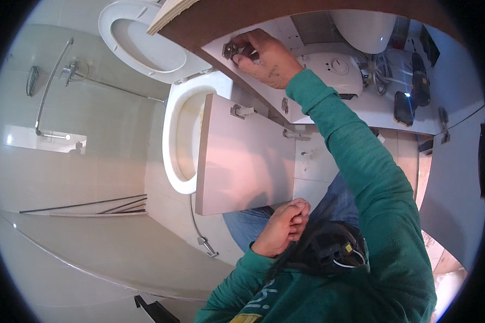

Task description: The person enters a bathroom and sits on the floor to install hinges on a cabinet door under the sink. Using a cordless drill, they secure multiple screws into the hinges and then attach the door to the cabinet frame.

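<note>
My right hand (267, 58) reaches up to the side wall of a cabinet (219, 48). Its thumb and fingers pinch a metal hinge plate (230, 51) against that wall. A second hinge plate (285, 105) sits lower along the same wall. In front of my lap my left hand (283, 229) is curled closed, and whatever may be inside it is hidden. Between the toilet and my legs a pale cabinet door (245, 161) stands off the cabinet. Along its edge are two hinges, one hinge (242, 111) near the toilet and another hinge (292, 134) further right.
A white toilet (170, 145) with its lid (145, 43) raised stands left of the door. Inside the cabinet are a white water heater (331, 70), a basin underside (364, 27) and a lit cordless tool (405, 107). An open door (452, 167) hangs at right. Thin rods (102, 205) lie left.
</note>
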A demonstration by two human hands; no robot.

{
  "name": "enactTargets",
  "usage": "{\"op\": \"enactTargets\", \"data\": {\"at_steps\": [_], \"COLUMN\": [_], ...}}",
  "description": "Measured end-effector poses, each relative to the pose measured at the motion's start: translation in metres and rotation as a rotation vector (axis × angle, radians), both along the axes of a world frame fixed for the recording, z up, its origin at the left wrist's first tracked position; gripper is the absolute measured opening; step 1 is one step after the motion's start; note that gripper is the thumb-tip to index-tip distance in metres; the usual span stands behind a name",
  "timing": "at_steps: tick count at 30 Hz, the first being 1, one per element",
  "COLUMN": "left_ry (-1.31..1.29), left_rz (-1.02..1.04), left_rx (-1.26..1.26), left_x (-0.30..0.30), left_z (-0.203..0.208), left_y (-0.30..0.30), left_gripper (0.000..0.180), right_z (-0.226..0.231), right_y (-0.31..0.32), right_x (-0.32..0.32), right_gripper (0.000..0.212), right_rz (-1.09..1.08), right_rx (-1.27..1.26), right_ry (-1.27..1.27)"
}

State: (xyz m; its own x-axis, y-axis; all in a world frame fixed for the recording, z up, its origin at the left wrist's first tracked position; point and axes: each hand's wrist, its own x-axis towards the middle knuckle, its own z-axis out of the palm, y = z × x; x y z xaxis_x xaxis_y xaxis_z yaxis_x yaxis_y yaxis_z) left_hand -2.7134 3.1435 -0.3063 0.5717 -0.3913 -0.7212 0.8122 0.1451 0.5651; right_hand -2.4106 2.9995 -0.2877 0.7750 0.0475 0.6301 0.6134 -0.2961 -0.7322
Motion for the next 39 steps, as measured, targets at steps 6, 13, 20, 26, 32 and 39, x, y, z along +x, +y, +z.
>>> {"op": "enactTargets", "data": {"at_steps": [6,13,20,26,32,39], "left_ry": [-0.641,-1.418,-1.507,-1.671,-1.741,-1.629], "left_rz": [0.235,0.445,0.259,0.311,0.256,0.184], "left_rx": [0.562,1.357,1.169,1.343,1.327,1.142], "left_x": [0.055,0.191,0.234,0.248,0.248,0.242], "left_z": [0.058,0.112,0.098,0.084,0.073,0.076], "left_y": [0.008,-0.003,-0.015,-0.018,-0.010,0.001], "left_gripper": [0.011,0.045,0.044,0.035,0.034,0.030], "right_z": [-0.013,-0.021,-0.134,-0.232,-0.280,-0.285], "right_y": [0.001,0.021,-0.056,-0.164,-0.241,-0.305], "right_x": [-0.007,-0.040,-0.089,-0.158,-0.209,-0.173], "right_gripper": [0.062,0.045,0.033,0.024,0.038,0.089], "right_rz": [0.106,-0.013,-0.046,-0.444,-0.869,-1.155], "right_rx": [0.211,0.501,0.408,0.328,0.450,0.115], "right_ry": [0.091,0.163,0.331,0.523,0.521,0.331]}}
